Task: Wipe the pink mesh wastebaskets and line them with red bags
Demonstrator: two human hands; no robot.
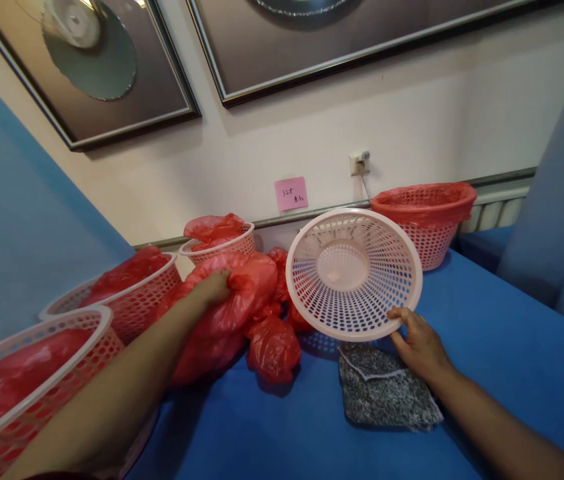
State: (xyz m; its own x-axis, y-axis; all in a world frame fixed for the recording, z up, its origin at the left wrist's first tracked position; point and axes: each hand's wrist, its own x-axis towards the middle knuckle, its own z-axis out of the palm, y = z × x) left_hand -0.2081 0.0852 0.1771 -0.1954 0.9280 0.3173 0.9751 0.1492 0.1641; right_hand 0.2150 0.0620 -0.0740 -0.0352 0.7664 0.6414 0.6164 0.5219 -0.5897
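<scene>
My right hand [419, 343] grips a tilted basket [345, 263] while my left hand [218, 288] clutches red plastic

Behind everything runs a pale wall [412, 113], and in front of it a blue-covered table [502, 373] carries the items around me. On the wall hang 2 dark-framed pictures [387, 67], cut off by the top of my view.

At my left I count 3 pink mesh baskets [106, 327] with red plastic inside, set in a row running back toward the wall. Toward the right, near the wall, stands 1 more pink basket [427, 243], upright, its red liner folded over the rim.

The tilted basket is pale pink and bare inside, its opening turned toward me, and it sits between that lined basket and the heap of red plastic. My right fingers and thumb pinch its lower right rim.

My left fingers are closed on a bulky red bag [222, 333], their tips out of sight in its folds. Below my right hand lies a folded grey speckled cloth [382, 387] with pale edging. A crumpled red bundle [273, 350] rests between bag and cloth.

Smallest are a pink note [291, 194] with handwriting and, to its right, a wall socket [361, 163] with a plug.
</scene>
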